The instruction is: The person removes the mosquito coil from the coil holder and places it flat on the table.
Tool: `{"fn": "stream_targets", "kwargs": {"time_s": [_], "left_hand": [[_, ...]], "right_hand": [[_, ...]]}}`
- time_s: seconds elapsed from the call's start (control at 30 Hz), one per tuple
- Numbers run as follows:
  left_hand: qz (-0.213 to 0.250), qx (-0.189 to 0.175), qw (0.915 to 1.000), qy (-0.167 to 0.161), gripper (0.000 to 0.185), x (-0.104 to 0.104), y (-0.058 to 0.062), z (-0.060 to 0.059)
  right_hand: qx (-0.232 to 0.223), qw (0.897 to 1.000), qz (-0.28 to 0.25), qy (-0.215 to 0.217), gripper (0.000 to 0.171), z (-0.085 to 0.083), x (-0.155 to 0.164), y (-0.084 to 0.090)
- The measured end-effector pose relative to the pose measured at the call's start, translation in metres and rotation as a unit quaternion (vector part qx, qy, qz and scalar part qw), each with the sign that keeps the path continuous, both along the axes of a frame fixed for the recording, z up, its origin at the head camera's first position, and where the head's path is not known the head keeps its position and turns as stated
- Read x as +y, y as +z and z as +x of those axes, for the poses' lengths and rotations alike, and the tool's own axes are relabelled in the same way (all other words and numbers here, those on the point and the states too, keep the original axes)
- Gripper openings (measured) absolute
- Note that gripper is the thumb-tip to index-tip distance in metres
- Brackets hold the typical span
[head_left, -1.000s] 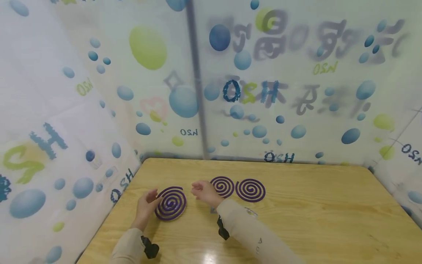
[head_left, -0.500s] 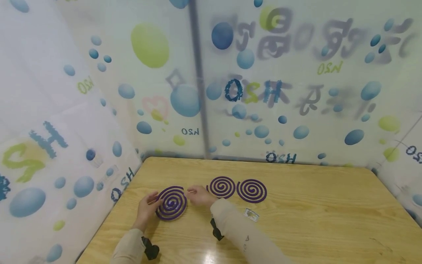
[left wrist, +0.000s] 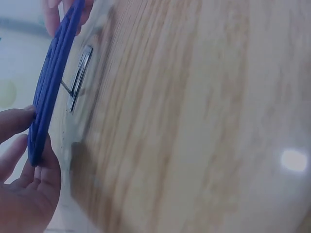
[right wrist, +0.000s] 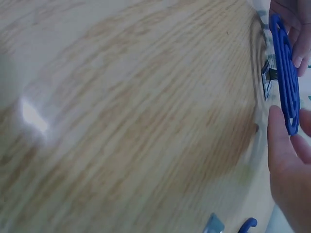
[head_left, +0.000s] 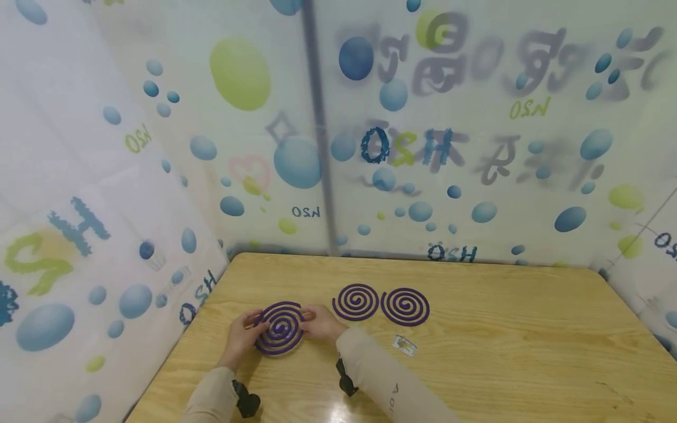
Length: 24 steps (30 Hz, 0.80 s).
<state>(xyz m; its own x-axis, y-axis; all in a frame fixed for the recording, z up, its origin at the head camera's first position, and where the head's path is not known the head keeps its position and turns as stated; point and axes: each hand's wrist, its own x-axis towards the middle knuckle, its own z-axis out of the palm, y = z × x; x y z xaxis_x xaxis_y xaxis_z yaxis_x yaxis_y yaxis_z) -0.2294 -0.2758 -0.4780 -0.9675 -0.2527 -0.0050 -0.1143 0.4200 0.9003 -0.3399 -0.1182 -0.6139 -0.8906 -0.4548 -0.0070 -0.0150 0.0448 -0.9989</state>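
Note:
A purple mosquito coil [head_left: 281, 329], blue in the wrist views, sits raised above the table on a small metal stand [left wrist: 80, 77]. My left hand [head_left: 240, 342] grips its left rim, thumb on one face and fingers on the other, as the left wrist view shows. At the opposite rim my right hand [head_left: 324, 323] pinches the coil between thumb and fingers. Seen edge-on in the right wrist view, the coil [right wrist: 285, 73] spans the gap between both hands, with the stand [right wrist: 267, 77] just beneath it.
Two more purple coils, a nearer-left one [head_left: 356, 302] and a right one [head_left: 405, 306], lie side by side behind the right hand. A loose metal stand [head_left: 404, 345] lies in front of them. The wooden table [head_left: 508, 341] meets patterned curtain walls [head_left: 476, 176] at its back and left.
My right hand has moved left from beside the other coils to the held coil's right rim and now pinches it. The coil has shifted slightly right; my left hand keeps its grip.

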Motion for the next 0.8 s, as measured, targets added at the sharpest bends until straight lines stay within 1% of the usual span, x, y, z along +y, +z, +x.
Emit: {"fn": "stream_targets", "kwargs": {"time_s": [0.03,0.07,0.1,0.13,0.17,0.2,0.23,0.27,0.3,0.33,0.4,0.47,0.53,0.7,0.8], "left_hand": [[0.001,0.002,1.0,-0.001,0.039,0.001,0.0,0.0],[0.002,0.002,1.0,-0.002,0.039,0.002,-0.001,0.0],[0.002,0.004,1.0,-0.004,0.039,0.003,-0.001,-0.001],[0.002,0.005,1.0,-0.006,0.039,0.005,-0.002,-0.001],[0.001,0.007,0.9999,-0.009,0.039,0.006,-0.002,-0.001],[-0.002,0.008,0.9999,-0.012,0.039,0.007,-0.003,-0.001],[-0.003,0.008,0.9999,-0.014,0.039,0.009,-0.003,-0.001],[-0.004,0.01,0.9998,-0.017,0.039,0.01,-0.003,-0.001],[-0.006,0.011,0.9997,-0.02,0.039,0.012,-0.003,-0.001],[-0.005,0.012,0.9997,-0.021,0.039,0.013,-0.003,-0.001],[-0.004,0.014,0.9997,-0.02,0.04,0.015,-0.003,-0.001],[-0.001,0.016,0.9996,-0.022,0.04,0.018,-0.004,-0.001],[0.004,0.019,0.9996,-0.021,0.04,0.021,-0.005,-0.001],[0.007,0.031,0.9992,-0.026,0.038,0.031,-0.006,-0.002],[0.006,0.032,0.9988,-0.038,0.038,0.038,-0.006,-0.002]], "right_hand": [[-0.006,1.0,0.017,-0.008,0.04,0.003,0.001,0.006],[0.0,1.0,0.023,-0.014,0.038,0.003,0.002,0.007],[0.029,0.999,0.02,-0.014,0.035,0.002,0.004,0.002],[0.037,0.999,0.021,-0.016,0.034,0.005,0.007,0.007],[0.039,0.998,0.039,-0.022,0.034,0.013,0.012,0.021],[0.035,0.997,0.066,-0.029,0.033,0.024,0.017,0.042],[0.041,0.996,0.078,-0.03,0.031,0.036,0.024,0.063],[0.052,0.994,0.086,-0.032,0.029,0.05,0.031,0.086],[0.056,0.993,0.102,-0.034,0.027,0.067,0.039,0.115],[0.049,0.99,0.124,-0.034,0.027,0.078,0.044,0.137],[0.064,0.986,0.149,-0.032,0.024,0.088,0.051,0.156],[0.081,0.981,0.173,-0.028,0.024,0.088,0.055,0.158],[0.083,0.978,0.191,-0.021,0.025,0.077,0.055,0.145],[0.082,0.975,0.206,-0.028,0.026,0.076,0.064,0.148],[0.09,0.971,0.219,-0.032,0.025,0.076,0.07,0.15]]}}
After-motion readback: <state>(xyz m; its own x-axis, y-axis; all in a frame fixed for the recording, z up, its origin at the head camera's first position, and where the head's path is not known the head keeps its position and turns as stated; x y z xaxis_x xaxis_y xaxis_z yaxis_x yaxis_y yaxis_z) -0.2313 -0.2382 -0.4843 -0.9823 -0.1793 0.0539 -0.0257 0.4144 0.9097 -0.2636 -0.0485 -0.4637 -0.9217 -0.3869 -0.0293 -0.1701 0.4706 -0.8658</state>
